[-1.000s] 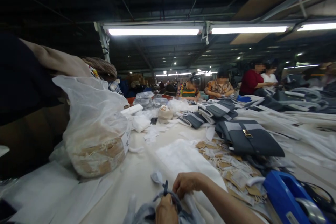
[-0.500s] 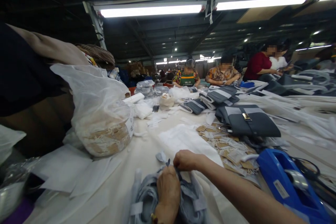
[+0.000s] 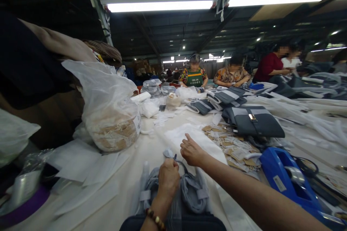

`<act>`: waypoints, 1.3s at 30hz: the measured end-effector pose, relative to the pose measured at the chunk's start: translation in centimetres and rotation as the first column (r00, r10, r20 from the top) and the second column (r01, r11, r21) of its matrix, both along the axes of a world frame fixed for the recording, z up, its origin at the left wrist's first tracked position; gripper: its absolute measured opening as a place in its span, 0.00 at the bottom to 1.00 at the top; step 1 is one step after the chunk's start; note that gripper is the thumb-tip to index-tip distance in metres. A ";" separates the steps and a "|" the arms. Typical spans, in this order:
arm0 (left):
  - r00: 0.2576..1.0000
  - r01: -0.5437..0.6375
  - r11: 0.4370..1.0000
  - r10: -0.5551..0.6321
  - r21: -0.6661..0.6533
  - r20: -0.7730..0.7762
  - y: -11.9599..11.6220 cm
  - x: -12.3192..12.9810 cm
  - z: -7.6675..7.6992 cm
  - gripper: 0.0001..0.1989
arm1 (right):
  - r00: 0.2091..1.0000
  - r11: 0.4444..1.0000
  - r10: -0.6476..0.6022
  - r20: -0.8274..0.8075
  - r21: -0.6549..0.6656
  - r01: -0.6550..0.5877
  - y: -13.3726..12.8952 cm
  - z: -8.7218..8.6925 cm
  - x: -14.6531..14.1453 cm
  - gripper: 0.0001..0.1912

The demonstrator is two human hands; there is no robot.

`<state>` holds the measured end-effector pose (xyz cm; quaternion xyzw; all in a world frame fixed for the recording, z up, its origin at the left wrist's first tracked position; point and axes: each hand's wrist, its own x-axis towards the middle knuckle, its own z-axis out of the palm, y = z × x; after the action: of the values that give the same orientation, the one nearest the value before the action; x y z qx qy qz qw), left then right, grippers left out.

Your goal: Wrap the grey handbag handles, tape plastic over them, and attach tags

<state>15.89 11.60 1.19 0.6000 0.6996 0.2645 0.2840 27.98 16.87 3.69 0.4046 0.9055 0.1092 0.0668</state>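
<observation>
A dark bag [image 3: 200, 223] lies at the bottom edge in front of me, with coiled grey straps [image 3: 194, 193] on it, bound by white bands. My left hand [image 3: 168, 175], a beaded bracelet at its wrist, is closed over the middle of the coils. It pinches a thin dark strap [image 3: 182, 163], whose tip pokes up above the fingers. Just beyond lies a small pale grey-blue piece [image 3: 168, 153]. My right hand [image 3: 191, 150] is raised slightly above and right of the left one, fingers curled and one digit pointing up. Whatever its fingers may hold is too small to make out.
A blue tape dispenser [image 3: 287, 180] stands at the right. Near it are brown tags [image 3: 238, 151] and a dark folded bag with a clasp [image 3: 253, 121]. On the left are a big plastic sack [image 3: 105, 97] and white sheets [image 3: 78, 158]. Several co-workers sit or stand across the table.
My right hand has lifted up and away from the left hand. My left hand has shifted slightly up and left, and more of the dark bag shows at the bottom. The view has shifted slightly.
</observation>
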 end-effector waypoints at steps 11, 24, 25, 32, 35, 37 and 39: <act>0.821 -0.078 0.997 0.077 -0.022 0.566 1.1 0.1 -0.8 0.09 | 0.983 0.949 -0.119 0.138 -0.276 0.154 0.2 3.8 -0.9 0.12; 0.777 -0.037 0.999 0.046 -0.028 0.627 1.3 -0.1 -1.6 0.09 | 0.970 0.888 -0.182 0.159 -0.397 0.231 0.7 3.2 0.8 0.11; 0.782 -0.038 0.999 0.035 -0.009 0.623 1.4 -0.2 -1.5 0.08 | 0.975 0.905 -0.179 0.129 -0.367 0.215 0.3 3.3 0.8 0.11; 0.757 -0.077 0.992 -0.009 0.102 0.653 1.3 -0.8 -1.4 0.06 | 0.973 0.962 -0.197 -0.120 -0.215 0.168 -1.6 3.0 1.6 0.12; 0.691 -0.081 0.994 0.002 0.074 0.723 1.0 -0.9 -1.4 0.12 | 0.959 0.976 -0.176 -0.220 -0.169 0.140 -3.1 1.9 2.2 0.11; 0.647 -0.055 0.997 -0.003 0.051 0.763 0.5 -0.9 -1.3 0.17 | 0.950 0.980 -0.164 -0.264 -0.154 0.126 -4.2 0.9 2.3 0.10; 0.618 -0.008 1.000 -0.015 0.025 0.786 -0.1 -0.9 -1.1 0.20 | 0.938 0.982 -0.168 -0.302 -0.138 0.132 -5.2 0.0 2.2 0.10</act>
<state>14.96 11.49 0.09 0.4289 0.5003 0.5087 0.5540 30.22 11.69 3.64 0.4801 0.8759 -0.0143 -0.0457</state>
